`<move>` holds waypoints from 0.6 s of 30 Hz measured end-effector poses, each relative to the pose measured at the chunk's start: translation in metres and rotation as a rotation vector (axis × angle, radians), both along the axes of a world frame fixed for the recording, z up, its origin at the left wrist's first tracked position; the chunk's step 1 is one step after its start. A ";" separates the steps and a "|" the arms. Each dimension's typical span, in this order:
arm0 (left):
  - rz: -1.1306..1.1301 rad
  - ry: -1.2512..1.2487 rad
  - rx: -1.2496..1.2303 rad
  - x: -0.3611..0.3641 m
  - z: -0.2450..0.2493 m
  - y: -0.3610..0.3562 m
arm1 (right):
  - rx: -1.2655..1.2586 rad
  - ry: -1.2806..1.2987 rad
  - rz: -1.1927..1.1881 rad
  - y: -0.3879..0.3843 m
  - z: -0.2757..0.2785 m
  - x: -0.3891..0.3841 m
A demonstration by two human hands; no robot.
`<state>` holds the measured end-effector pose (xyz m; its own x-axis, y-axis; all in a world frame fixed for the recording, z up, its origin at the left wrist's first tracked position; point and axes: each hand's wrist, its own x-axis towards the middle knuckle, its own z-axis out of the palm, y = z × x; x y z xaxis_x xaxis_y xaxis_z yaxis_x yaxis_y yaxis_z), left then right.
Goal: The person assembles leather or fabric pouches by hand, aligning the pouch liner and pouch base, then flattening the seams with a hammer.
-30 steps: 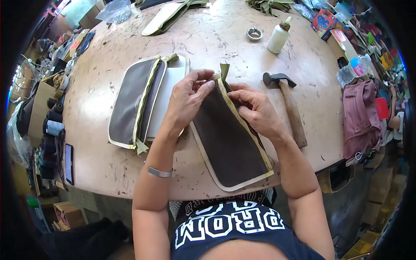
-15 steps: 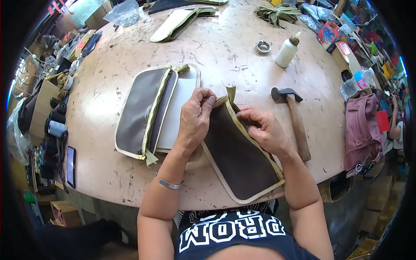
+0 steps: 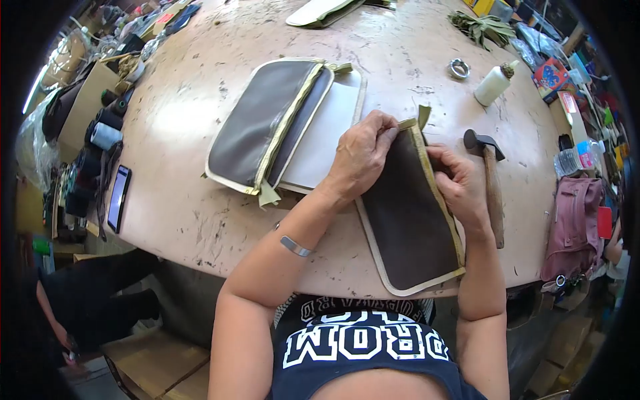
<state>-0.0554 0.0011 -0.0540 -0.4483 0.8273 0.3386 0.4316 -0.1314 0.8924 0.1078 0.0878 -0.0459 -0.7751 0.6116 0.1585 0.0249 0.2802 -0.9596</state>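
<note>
A dark brown bag panel (image 3: 413, 213) with pale binding and a yellowish strip along one long edge hangs slanted over the table's front edge. At its upper corner, my left hand (image 3: 363, 152) pinches the bound edge between thumb and fingers. My right hand (image 3: 460, 183) is closed on the strip side of the same panel, with its fingertips partly hidden behind it. An olive strip end (image 3: 424, 117) sticks up from the top corner. To the left lie similar dark panels (image 3: 257, 123) with a yellowish strip, on top of a whitish bound piece (image 3: 327, 140).
Right of my hands lies a hammer (image 3: 493, 193); beyond it stand a white squeeze bottle (image 3: 495, 85) and a metal ring (image 3: 459, 69). A phone (image 3: 119, 199) and thread spools (image 3: 107, 136) line the left edge. A pink bag (image 3: 572, 227) sits at right. Another person's legs (image 3: 100, 290) show lower left.
The view has swung, so the table's things appear shifted right and mostly upward. Both hands keep hold of the panel, which hangs a little more upright. Another person's arm now shows lower left.
</note>
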 end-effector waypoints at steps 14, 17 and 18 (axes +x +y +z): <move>0.036 0.093 0.045 0.006 0.001 0.000 | 0.237 -0.196 0.001 0.006 0.004 0.003; 0.003 0.060 0.004 0.005 -0.006 0.002 | 0.285 -0.228 0.046 0.011 -0.003 0.002; -0.003 0.066 0.002 0.004 -0.008 0.003 | 0.292 -0.231 0.043 0.012 -0.003 0.003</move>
<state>-0.0512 0.0038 -0.0623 -0.4222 0.8280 0.3690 0.4892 -0.1346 0.8617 0.1105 0.1001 -0.0489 -0.8348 0.5326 0.1396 0.2135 0.5469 -0.8095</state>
